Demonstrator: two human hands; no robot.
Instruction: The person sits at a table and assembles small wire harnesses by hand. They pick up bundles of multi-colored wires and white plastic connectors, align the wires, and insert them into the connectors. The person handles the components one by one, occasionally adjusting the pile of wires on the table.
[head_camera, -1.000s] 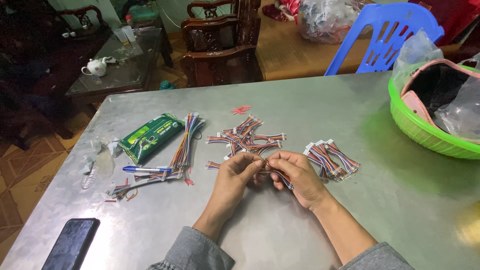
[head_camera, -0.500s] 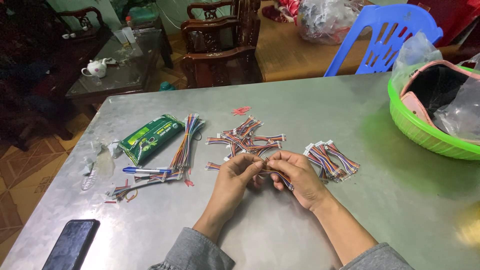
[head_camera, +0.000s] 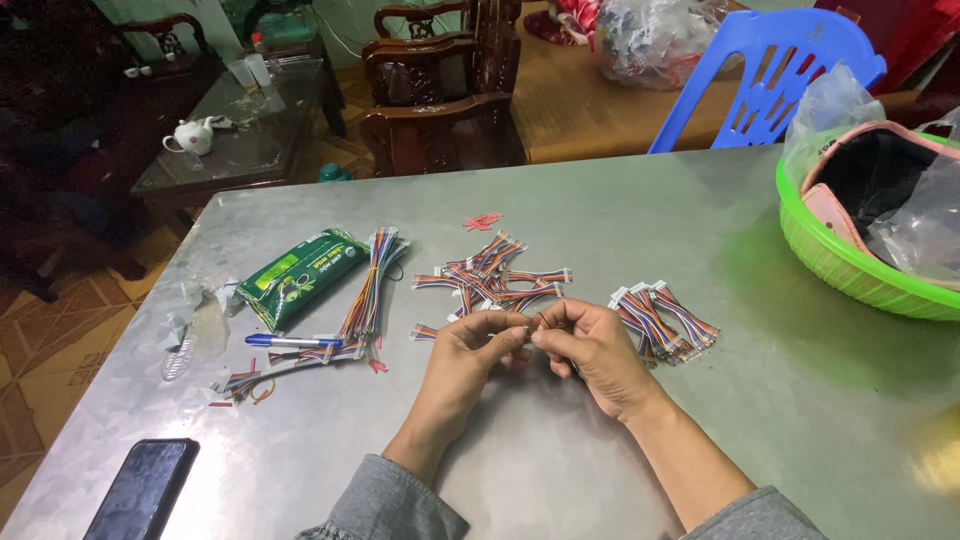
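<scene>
My left hand (head_camera: 468, 352) and my right hand (head_camera: 590, 345) meet fingertip to fingertip over the metal table (head_camera: 560, 440), pinching a short multicoloured wire cable (head_camera: 527, 330) between them. Just beyond my hands lies a loose scatter of short wire cables with white connectors (head_camera: 492, 275). To the right of my right hand sits a neater pile of the same cables (head_camera: 665, 320). A long bundle of coloured wires (head_camera: 370, 290) lies to the left.
A green packet (head_camera: 300, 275), a blue pen (head_camera: 290, 341) and clear plastic scraps (head_camera: 190, 320) lie at the left. A dark phone (head_camera: 143, 490) rests at the near left edge. A green basket with bags (head_camera: 850, 265) stands at right. A blue plastic chair (head_camera: 775, 70) and wooden chairs (head_camera: 440, 90) are beyond the table.
My fingers have shifted slightly on the short cable; both hands stay in the same place. Nothing else on the table has moved.
</scene>
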